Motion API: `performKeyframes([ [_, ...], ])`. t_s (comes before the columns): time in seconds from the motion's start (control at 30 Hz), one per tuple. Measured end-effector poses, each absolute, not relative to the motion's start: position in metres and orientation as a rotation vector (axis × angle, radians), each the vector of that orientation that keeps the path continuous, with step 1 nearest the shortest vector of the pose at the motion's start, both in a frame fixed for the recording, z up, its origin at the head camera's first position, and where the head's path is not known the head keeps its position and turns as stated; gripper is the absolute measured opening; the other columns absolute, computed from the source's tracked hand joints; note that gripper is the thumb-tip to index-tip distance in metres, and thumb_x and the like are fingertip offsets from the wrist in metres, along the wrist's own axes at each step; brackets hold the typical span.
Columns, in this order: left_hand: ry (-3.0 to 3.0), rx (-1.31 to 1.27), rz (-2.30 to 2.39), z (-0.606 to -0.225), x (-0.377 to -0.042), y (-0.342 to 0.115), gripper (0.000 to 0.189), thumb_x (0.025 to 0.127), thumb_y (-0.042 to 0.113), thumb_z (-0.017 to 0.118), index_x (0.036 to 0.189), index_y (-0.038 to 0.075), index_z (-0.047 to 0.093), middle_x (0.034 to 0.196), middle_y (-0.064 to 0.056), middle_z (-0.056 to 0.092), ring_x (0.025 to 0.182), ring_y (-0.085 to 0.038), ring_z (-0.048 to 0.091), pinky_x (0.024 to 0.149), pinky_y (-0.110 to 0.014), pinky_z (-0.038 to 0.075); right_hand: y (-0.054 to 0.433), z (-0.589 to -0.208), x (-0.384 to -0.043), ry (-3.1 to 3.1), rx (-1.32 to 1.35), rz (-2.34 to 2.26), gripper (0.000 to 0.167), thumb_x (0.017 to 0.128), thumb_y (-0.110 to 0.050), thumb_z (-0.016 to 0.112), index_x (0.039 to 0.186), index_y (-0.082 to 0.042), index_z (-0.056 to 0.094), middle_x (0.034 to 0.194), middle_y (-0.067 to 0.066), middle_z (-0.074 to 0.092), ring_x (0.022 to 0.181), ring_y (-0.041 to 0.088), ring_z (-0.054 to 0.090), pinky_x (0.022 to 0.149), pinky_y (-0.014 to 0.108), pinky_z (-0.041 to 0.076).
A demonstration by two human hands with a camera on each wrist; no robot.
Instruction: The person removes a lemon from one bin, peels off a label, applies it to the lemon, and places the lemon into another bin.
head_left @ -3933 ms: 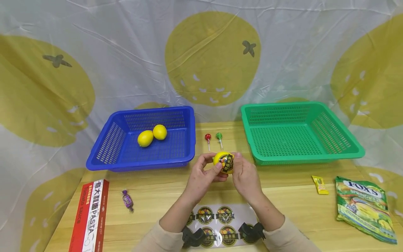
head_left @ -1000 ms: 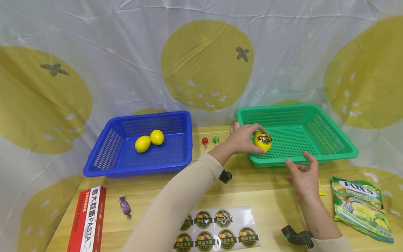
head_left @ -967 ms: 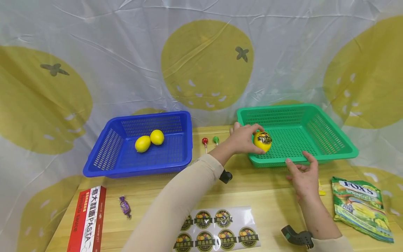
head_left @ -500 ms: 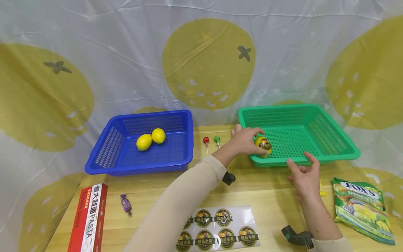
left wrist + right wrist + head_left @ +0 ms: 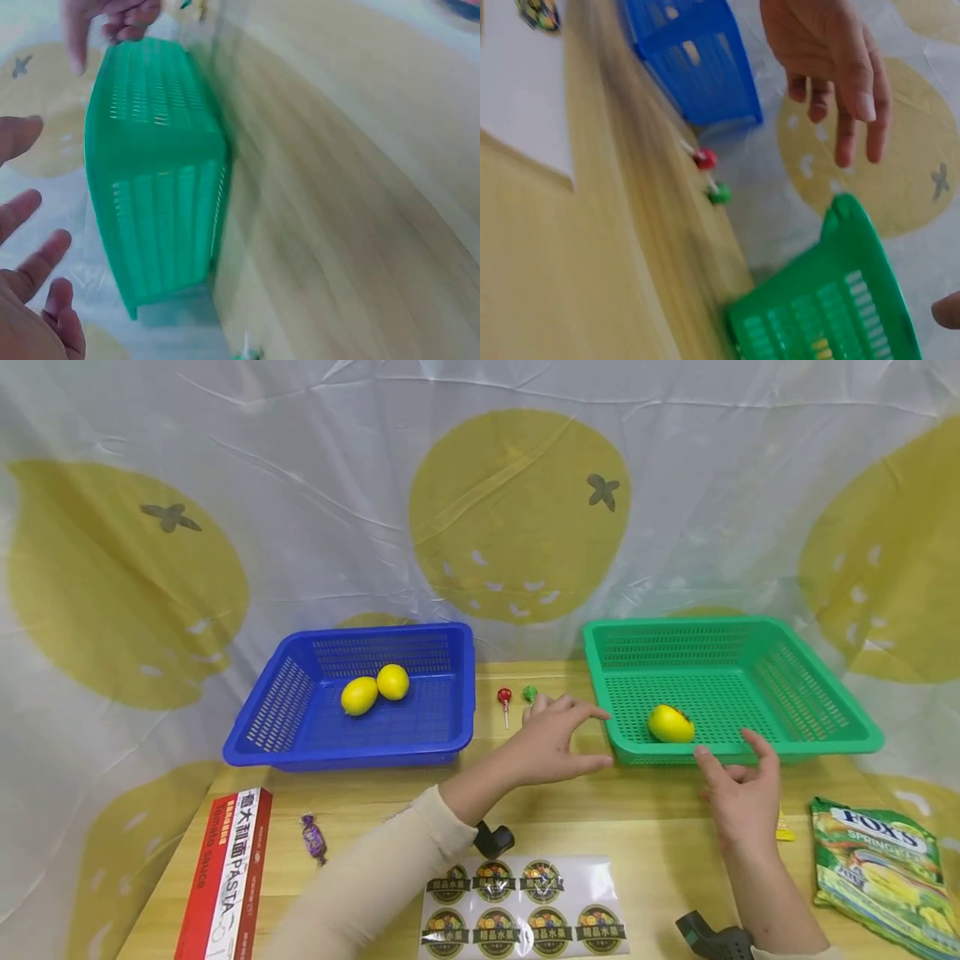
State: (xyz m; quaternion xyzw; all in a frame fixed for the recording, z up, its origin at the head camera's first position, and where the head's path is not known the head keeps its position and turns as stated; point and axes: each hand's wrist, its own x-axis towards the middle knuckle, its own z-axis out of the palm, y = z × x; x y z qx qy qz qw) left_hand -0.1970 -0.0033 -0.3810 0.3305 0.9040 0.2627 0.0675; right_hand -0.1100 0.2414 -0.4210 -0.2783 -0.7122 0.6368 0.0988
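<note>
In the head view, a yellow lemon [image 5: 670, 724] lies in the green basket [image 5: 825, 747] near its front left corner, a bit of dark sticker showing on its upper side. My left hand [image 5: 558, 739] is just left of that basket, fingers and thumb spread with nothing between them. At the basket's front rim is my right hand [image 5: 742, 802], thumb and index finger extended, fingertips right at the rim. The left wrist view has the left hand's parted fingers [image 5: 37, 262] beside the basket. Two more lemons [image 5: 360, 696] sit together in the blue basket [image 5: 352, 758].
Red [image 5: 505, 695] and green [image 5: 530, 693] lollipops lie between the baskets. A sheet of round stickers [image 5: 521, 906] is at the front. A pasta box [image 5: 228, 877] and purple candy [image 5: 313, 839] lie left; a yellow wrapper [image 5: 783, 827] and FOX'S bag [image 5: 881, 868] lie right.
Both hands first held the stickered lemon; the left hand then carried it into the green basket and let it go. The left hand has since drawn back leftward. The right hand stays at the front rim.
</note>
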Motion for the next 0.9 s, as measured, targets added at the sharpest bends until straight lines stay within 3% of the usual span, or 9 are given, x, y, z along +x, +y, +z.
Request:
performKeyframes([
  [0.17,2.722,1.107,0.813,-0.370,-0.184,-0.045,0.045,0.094,0.042,0.072,0.136,0.028,0.061,0.140,0.003,0.058,0.125,-0.027,0.043,0.109,-0.058,0.035,0.199,-0.417,-0.102,-2.264,-0.614,1.694,0.063,0.097,-0.026,0.071,0.152,-0.026,0.040,0.087,-0.003,0.045,0.068,0.008,0.045,0.058,0.019,0.044],
  [0.33,2.814,1.096,0.843,-0.359,-0.189,-0.095,0.039,0.094,0.038,0.073,0.130,0.025,0.064,0.138,0.000,0.061,0.118,-0.027,0.046,0.097,-0.050,0.039,0.157,-0.414,-0.099,-2.429,-0.283,1.710,0.052,0.097,-0.019,0.070,0.144,-0.019,0.049,0.088,0.000,0.048,0.072,0.008,0.049,0.056,0.021,0.043],
  [0.43,2.887,1.011,0.867,-0.351,-0.201,-0.129,0.037,0.093,0.034,0.074,0.127,0.022,0.066,0.135,-0.003,0.063,0.116,-0.029,0.048,0.096,-0.050,0.039,0.134,-0.412,-0.105,-2.525,-0.082,1.740,0.050,0.096,-0.022,0.072,0.142,-0.019,0.052,0.088,0.003,0.050,0.076,0.013,0.053,0.057,0.022,0.044],
  [0.6,2.983,0.826,0.809,-0.332,-0.228,-0.182,0.034,0.094,0.031,0.073,0.124,0.016,0.069,0.133,-0.010,0.062,0.126,-0.037,0.050,0.107,-0.055,0.039,0.101,-0.406,-0.123,-2.652,0.130,1.740,0.050,0.094,-0.029,0.075,0.140,-0.023,0.055,0.086,0.004,0.052,0.078,0.017,0.054,0.059,0.024,0.044],
  [0.73,2.989,0.679,0.712,-0.317,-0.253,-0.219,0.037,0.095,0.031,0.072,0.128,0.013,0.067,0.140,-0.015,0.058,0.135,-0.041,0.047,0.113,-0.059,0.037,0.076,-0.399,-0.141,-2.715,0.231,1.702,0.052,0.093,-0.029,0.075,0.141,-0.025,0.056,0.084,0.003,0.053,0.074,0.017,0.052,0.058,0.025,0.042],
  [0.9,2.859,0.547,0.667,-0.309,-0.281,-0.264,0.040,0.097,0.024,0.068,0.133,0.009,0.062,0.152,-0.024,0.044,0.137,-0.045,0.043,0.111,-0.065,0.038,0.043,-0.398,-0.172,-2.845,0.428,1.449,0.059,0.096,-0.037,0.069,0.150,-0.023,0.050,0.085,0.004,0.055,0.070,0.017,0.051,0.058,0.029,0.044],
])
